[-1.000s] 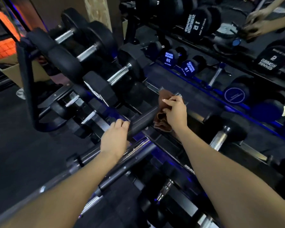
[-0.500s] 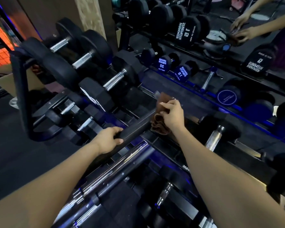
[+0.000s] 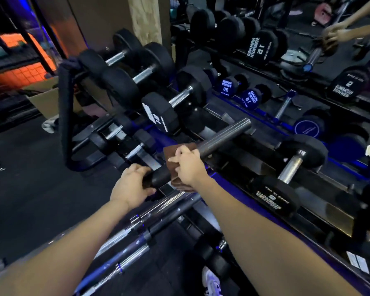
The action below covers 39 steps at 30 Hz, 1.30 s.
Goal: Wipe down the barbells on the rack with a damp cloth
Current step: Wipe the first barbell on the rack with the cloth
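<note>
A dark barbell sleeve [image 3: 224,136] slants up to the right across the dumbbell rack [image 3: 263,178], its grey end bare. My right hand [image 3: 189,165] presses a brown cloth [image 3: 172,151] around the sleeve near its lower part. My left hand [image 3: 131,184] grips the same sleeve just below the cloth, almost touching the right hand. Two more barbells [image 3: 137,229] with chrome and dark sections lie side by side below my hands, running down to the left.
Black dumbbells [image 3: 158,116] fill the rack's tiers to the left and right. A mirror [image 3: 308,50] behind the rack reflects dumbbells and my hands. A black curved frame [image 3: 64,116] and a cardboard box [image 3: 43,99] stand at the left on dark floor.
My right hand has slid the cloth down the sleeve toward my left hand, baring the sleeve's grey upper end. The left hand keeps its grip; the view shifted slightly.
</note>
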### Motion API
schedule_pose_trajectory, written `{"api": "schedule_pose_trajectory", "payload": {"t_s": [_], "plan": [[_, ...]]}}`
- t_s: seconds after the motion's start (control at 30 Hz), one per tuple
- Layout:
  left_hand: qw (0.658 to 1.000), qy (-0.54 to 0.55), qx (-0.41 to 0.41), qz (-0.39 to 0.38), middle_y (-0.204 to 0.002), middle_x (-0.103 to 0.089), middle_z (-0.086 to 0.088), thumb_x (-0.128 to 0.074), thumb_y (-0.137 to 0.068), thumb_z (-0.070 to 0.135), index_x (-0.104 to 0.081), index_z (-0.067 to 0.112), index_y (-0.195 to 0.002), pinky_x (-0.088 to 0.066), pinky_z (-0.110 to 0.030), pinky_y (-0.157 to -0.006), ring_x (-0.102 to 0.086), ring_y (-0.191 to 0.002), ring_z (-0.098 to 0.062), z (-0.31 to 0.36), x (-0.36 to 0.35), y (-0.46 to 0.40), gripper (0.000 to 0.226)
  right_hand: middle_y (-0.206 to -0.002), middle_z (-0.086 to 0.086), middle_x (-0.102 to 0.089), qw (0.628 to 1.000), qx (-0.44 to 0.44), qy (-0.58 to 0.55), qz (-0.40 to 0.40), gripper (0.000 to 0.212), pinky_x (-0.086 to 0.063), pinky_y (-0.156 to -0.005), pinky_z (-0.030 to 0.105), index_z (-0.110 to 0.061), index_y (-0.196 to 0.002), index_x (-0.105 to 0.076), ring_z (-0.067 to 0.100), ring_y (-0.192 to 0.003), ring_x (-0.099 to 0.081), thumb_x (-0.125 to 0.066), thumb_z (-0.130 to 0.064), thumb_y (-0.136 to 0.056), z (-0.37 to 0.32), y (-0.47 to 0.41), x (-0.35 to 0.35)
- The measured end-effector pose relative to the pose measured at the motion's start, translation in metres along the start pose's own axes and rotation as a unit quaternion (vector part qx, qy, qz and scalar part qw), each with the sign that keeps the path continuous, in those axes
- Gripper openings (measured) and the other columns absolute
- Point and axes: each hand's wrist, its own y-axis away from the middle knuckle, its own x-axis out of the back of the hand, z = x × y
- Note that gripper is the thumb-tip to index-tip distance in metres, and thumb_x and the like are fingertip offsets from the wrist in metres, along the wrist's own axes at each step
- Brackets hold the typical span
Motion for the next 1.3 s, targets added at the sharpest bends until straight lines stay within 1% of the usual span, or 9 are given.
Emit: {"api": "schedule_pose_trajectory", "payload": {"t_s": [0.13, 0.23, 0.33, 0.4, 0.67, 0.8, 0.93, 1.13, 1.3], "plan": [[0.999, 0.044, 0.019, 0.005, -0.13, -0.045, -0.002, -0.079, -0.072, 0.018, -0.048, 0.015, -0.134, -0.036, -0.029, -0.1, -0.043, -0.122, -0.021, -0.013, -0.001, 0.017, 0.069, -0.091, -0.021, -0.031, 0.999, 0.006, -0.03, -0.021, 0.034, -0.04, -0.101, 0.034, -0.011, -0.122, -0.058, 0.028, -0.118, -0.041, -0.053, 0.0, -0.09, -0.038, 0.021, -0.024], [0.998, 0.032, 0.04, 0.027, -0.128, -0.049, -0.002, -0.078, -0.072, 0.016, -0.051, 0.018, -0.132, -0.041, -0.033, -0.094, -0.048, -0.118, -0.024, -0.008, 0.003, 0.019, 0.065, -0.096, -0.018, -0.03, 0.999, 0.026, -0.028, -0.019, 0.035, -0.041, -0.096, 0.03, -0.014, -0.124, -0.058, 0.024, -0.116, -0.04, -0.053, -0.005, -0.091, -0.05, 0.033, -0.035], [0.998, 0.008, 0.052, 0.016, -0.128, -0.051, -0.002, -0.077, -0.074, 0.019, -0.053, 0.022, -0.13, -0.043, -0.036, -0.091, -0.052, -0.115, -0.027, -0.004, 0.008, 0.019, 0.061, -0.127, -0.008, -0.037, 0.998, 0.046, 0.02, -0.034, 0.042, -0.043, -0.093, 0.031, -0.024, -0.131, -0.056, 0.02, -0.114, -0.032, -0.052, -0.008, -0.092, -0.048, 0.035, -0.038], [0.998, 0.006, 0.055, 0.013, -0.126, -0.052, -0.003, -0.076, -0.074, 0.019, -0.057, 0.023, -0.126, -0.044, -0.036, -0.09, -0.054, -0.113, -0.029, -0.003, 0.011, 0.018, 0.056, -0.135, -0.005, -0.036, 0.999, 0.028, -0.001, -0.037, 0.039, -0.042, -0.095, 0.032, -0.026, -0.129, -0.056, 0.018, -0.112, -0.034, -0.049, -0.012, -0.093, -0.044, 0.032, -0.035], [0.991, -0.091, 0.09, -0.044, -0.125, -0.049, -0.001, -0.078, -0.072, 0.023, -0.056, 0.019, -0.123, -0.049, -0.036, -0.087, -0.055, -0.111, -0.025, 0.016, 0.02, 0.0, 0.056, -0.142, -0.006, -0.037, 0.997, -0.02, 0.071, 0.004, 0.05, -0.039, -0.096, 0.03, -0.024, -0.131, -0.057, 0.024, -0.118, -0.027, -0.05, 0.0, -0.088, 0.024, -0.004, 0.015], [0.994, -0.105, 0.035, -0.02, -0.126, -0.044, -0.002, -0.068, -0.081, 0.032, -0.052, 0.018, -0.125, -0.047, -0.038, -0.09, -0.048, -0.117, -0.024, 0.037, 0.01, -0.017, 0.049, -0.142, -0.003, -0.037, 0.995, -0.038, 0.091, 0.008, 0.048, -0.031, -0.094, 0.017, -0.026, -0.131, -0.056, 0.019, -0.112, -0.029, -0.052, -0.004, -0.088, 0.05, -0.028, 0.038], [0.991, -0.135, -0.021, -0.011, -0.127, -0.044, -0.001, -0.067, -0.085, 0.028, -0.045, 0.02, -0.13, -0.043, -0.035, -0.091, -0.044, -0.12, -0.022, 0.055, -0.009, -0.031, 0.051, -0.145, -0.006, -0.035, 0.986, -0.071, 0.149, 0.002, 0.05, -0.037, -0.099, 0.034, -0.026, -0.134, -0.051, 0.026, -0.128, -0.024, -0.055, -0.006, -0.089, 0.083, -0.047, 0.069], [0.996, -0.092, 0.003, -0.014, -0.125, -0.05, 0.005, -0.067, -0.083, 0.013, -0.044, 0.026, -0.138, -0.047, -0.035, -0.089, -0.047, -0.117, -0.018, 0.05, -0.024, -0.043, 0.061, -0.145, -0.004, -0.038, 0.976, -0.118, 0.182, 0.003, 0.047, -0.042, -0.096, 0.04, -0.024, -0.132, -0.052, 0.032, -0.13, -0.023, -0.048, -0.002, -0.091, 0.112, -0.07, 0.097], [0.995, -0.098, 0.002, -0.006, -0.12, -0.051, 0.005, -0.07, -0.081, 0.014, -0.048, 0.027, -0.134, -0.047, -0.036, -0.089, -0.049, -0.114, -0.019, 0.049, -0.025, -0.042, 0.059, -0.132, 0.0, -0.046, 0.982, -0.031, 0.181, -0.053, 0.036, -0.04, -0.1, 0.042, -0.028, -0.123, -0.058, 0.029, -0.125, -0.029, -0.041, -0.012, -0.095, 0.059, -0.05, 0.06]]}}
